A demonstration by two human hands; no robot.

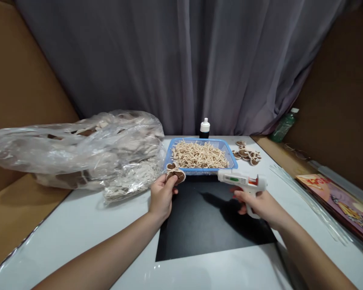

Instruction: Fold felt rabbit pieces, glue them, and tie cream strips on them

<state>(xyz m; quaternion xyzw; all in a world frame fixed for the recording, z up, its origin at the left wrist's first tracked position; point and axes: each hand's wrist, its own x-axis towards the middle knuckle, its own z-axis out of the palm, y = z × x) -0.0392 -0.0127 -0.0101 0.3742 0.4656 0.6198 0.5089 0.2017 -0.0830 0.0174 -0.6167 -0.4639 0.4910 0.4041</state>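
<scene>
While the left hand [162, 195] pinches one small brown rounded cut-out w/ cream cord bow [179, 176] betw. thumb & fingers, the right hand [261, 204] is wrapped round the handle of a white pistol-shaped glue gun w/ green & orange details [240, 179].

Cut-out: held up by near-L corner of basket; bow side in view. Gun: nozzle pointing L, twd cut-out, well apart from it. Trigger contact: can't tell.

Under hands: 1 black flat rectangular sheet [190, 225], gun's shadow on it, on white glossy tabletop [220, 272].

Behind sheet: 1 light-blue perforated plastic basket [234, 162], w/ heap of cream cord bits [199, 155]. Behind basket: 1 dark bottle w/ white cap [204, 129], upright.

R of basket: small cluster of brown cut-outs w/ cream bows [248, 155].

Far R: clear thin rods [314, 205], lying loose; 1 colourful butterfly-cover booklet [340, 197]; 1 green clear bottle w/ white cap [284, 127], tilted.

L side: 1 lg. clear plastic bag, brown & cream contents [109, 139]; 1 smaller clear bag, off-white stringy contents [133, 181], just beside it.

Backdrop: grey draped curtain [154, 60].
</scene>
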